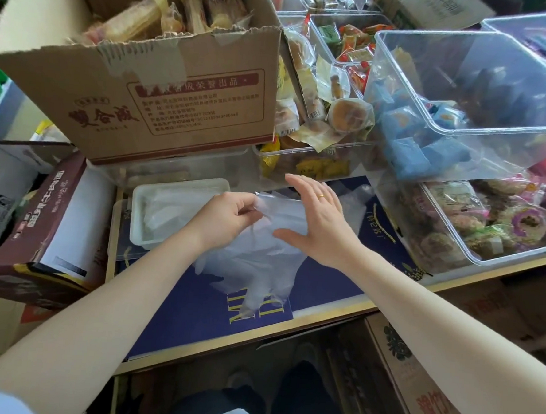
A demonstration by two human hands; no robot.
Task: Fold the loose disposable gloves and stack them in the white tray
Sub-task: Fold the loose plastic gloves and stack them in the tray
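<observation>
So the left hand (229, 212) has its fingers pinched on the top edge of one clear glove (255, 260), which hangs down onto the blue mat (324, 283) on the desk (339, 310). Right hand (320, 221) has fingers straight and apart, flat against the glove. One white tray (136, 217) sits just left of the left fingers, folded gloves inside. One cardboard box (163, 104) and several clear snack bins (482, 101) crowd behind the fingers.
</observation>
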